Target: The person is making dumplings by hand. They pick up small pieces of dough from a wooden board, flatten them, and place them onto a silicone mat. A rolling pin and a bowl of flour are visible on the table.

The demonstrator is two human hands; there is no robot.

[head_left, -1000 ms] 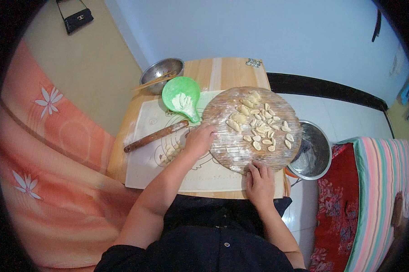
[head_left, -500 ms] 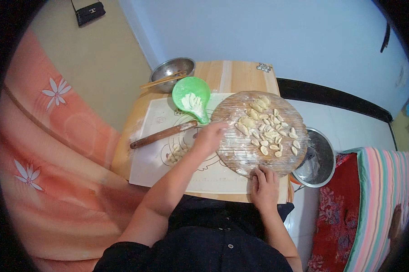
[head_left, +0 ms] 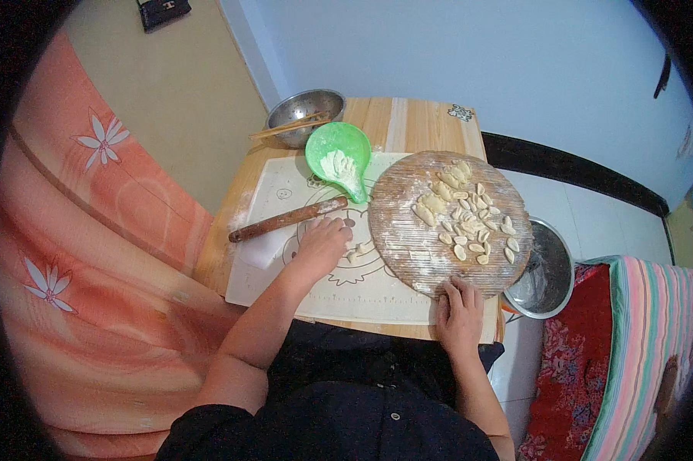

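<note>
Head view looks straight down on a small wooden desk (head_left: 408,123) set against a pale blue wall. A white pastry mat (head_left: 285,200) with printed outlines covers most of the desk. The left hand (head_left: 322,244) lies palm down on the mat, fingers loosely curled over a few small dough pieces (head_left: 355,250) just beside its fingertips; whether it actually pinches one cannot be told from here. A wooden rolling pin (head_left: 289,219) lies slanted on the mat, touching or nearly touching the far side of that hand. The right hand (head_left: 460,311) rests at the near edge of a round, flour-dusted woven tray (head_left: 408,246), fingers spread flat on its rim and gripping nothing else. The tray sits on the right part of the mat and overhangs the desk's right edge. On it lie many folded dumplings (head_left: 465,223), clustered toward its far and right side. A green plastic scoop (head_left: 337,154) holding some flour lies on the mat between the rolling pin and the tray. Behind it, at the far left corner of the desk, stands a steel bowl (head_left: 304,114) with chopsticks (head_left: 285,127) laid across its rim. A second steel bowl (head_left: 546,269) sits lower, just beyond the tray's right edge. An orange flowered cloth (head_left: 93,253) fills the left side.
</note>
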